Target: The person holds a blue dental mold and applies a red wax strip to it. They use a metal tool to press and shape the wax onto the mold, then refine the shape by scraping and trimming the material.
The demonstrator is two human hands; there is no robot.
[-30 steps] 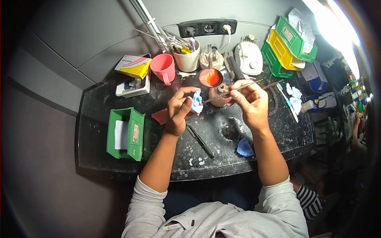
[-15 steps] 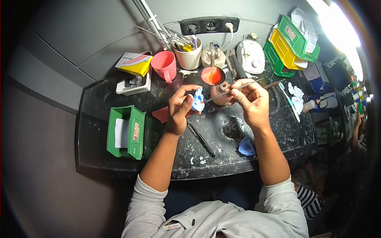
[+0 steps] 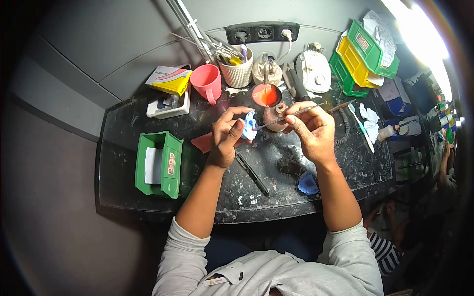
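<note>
Green plastic bin: stands on the black speckled bench at 9 o'clock from the left hand, well apart from it. A white sheet lies inside.
Flat red wax-like piece: on the bench just beside the left hand, at its 9 o'clock.
Left hand: raised over the bench, fingers clamped on the small blue-and-white plaster cast.
Cast's place: the blue-and-white plaster cast is held off the bench, at 1 o'clock of the left hand, between the two hands.
Black pen-shaped tool: lies on the bench at 5 o'clock of the left hand, untouched.
Thin metal instrument: runs from the right hand toward 9 o'clock, its tip touching the cast.
Right hand: fingers pinched together on the instrument's shaft.
Round bowl of orange material: on the bench near the cast, at its 12 o'clock.
Second blue moulded piece: on the bench at 6 o'clock of the right hand, apart from both hands.
Progress: the work on the held cast looks mid-way, with the tip engaged and the cast not set down. How much of its surface is finished is too small to tell. Whether the second piece is done or waiting cannot be told.
</note>
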